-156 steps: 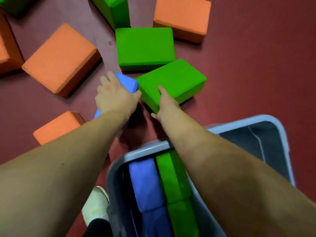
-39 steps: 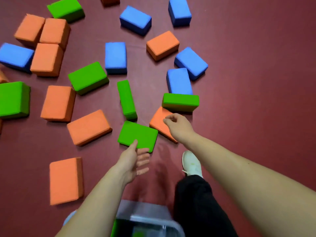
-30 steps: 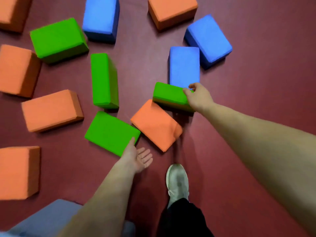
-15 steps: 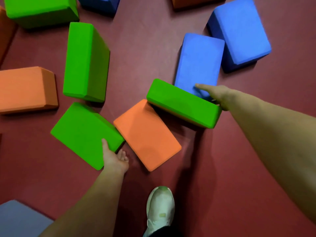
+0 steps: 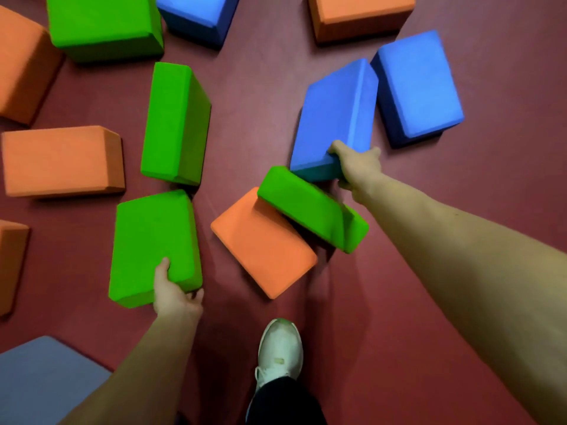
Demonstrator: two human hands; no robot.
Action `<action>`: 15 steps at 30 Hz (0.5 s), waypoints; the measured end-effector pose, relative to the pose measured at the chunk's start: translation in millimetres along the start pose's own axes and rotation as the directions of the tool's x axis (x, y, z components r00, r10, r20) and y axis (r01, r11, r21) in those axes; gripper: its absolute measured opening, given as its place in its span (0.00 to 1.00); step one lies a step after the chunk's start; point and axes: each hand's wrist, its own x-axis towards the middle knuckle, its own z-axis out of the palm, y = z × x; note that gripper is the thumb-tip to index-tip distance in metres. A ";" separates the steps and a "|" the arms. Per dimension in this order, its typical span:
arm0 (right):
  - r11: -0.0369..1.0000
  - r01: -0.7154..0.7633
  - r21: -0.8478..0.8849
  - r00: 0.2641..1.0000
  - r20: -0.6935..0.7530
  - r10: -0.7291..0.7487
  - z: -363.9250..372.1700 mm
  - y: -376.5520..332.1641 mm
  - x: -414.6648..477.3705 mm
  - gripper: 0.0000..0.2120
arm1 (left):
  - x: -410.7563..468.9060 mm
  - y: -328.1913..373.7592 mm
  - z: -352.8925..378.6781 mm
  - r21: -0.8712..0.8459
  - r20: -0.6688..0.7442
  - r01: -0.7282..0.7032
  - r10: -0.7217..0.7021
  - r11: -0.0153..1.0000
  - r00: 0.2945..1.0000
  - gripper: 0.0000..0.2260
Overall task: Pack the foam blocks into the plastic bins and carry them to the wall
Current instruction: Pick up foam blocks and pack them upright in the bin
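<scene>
0.5 seconds ago both hands were only reaching. Now the left hand [image 5: 175, 294] curls its fingers round the near corner of a green foam block [image 5: 153, 240] lying on the floor [image 5: 260, 102]. The right hand [image 5: 357, 167] grips the near end of a blue foam block [image 5: 336, 115], now tilted. These 2 blocks look ready for the grey bin [image 5: 40, 378], lower left.

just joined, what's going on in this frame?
A person reaches over a red floor strewn with foam blocks. The left hand grips the near corner of a green block; the right hand grips the near end of a blue block, which looks tipped up. Between them a second green block leans on an orange block. Part of a grey bin shows at lower left; both blocks are outside it.
</scene>
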 end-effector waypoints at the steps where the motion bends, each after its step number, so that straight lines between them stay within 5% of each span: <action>1: 1.000 0.019 0.015 1.000 -0.022 -0.018 -0.4 -9.4 -17.2 0.38 | -9.4 9.2 -9.2 -0.019 -0.036 -0.018 0.017 1.000 0.999 0.37; 6: 0.986 0.160 0.044 0.984 0.067 -0.163 6.3 -28.3 -99.9 0.43 | -59.8 49.5 -49.6 0.070 -0.132 -0.190 0.198 0.979 0.971 0.30; 10: 0.980 0.200 0.015 0.956 0.215 -0.198 16.5 -20.9 -186.3 0.42 | -98.5 93.2 -97.6 0.154 0.046 -0.392 0.390 0.907 0.920 0.32; 13: 0.987 0.160 0.009 0.931 0.332 -0.153 30.2 -3.0 -270.3 0.29 | -116.9 134.5 -156.2 0.322 0.224 -0.552 0.505 0.769 0.833 0.33; 15: 0.989 0.148 -0.004 0.916 0.377 -0.136 38.3 14.5 -322.9 0.29 | -128.5 159.5 -197.6 0.381 0.347 -0.644 0.543 0.663 0.765 0.28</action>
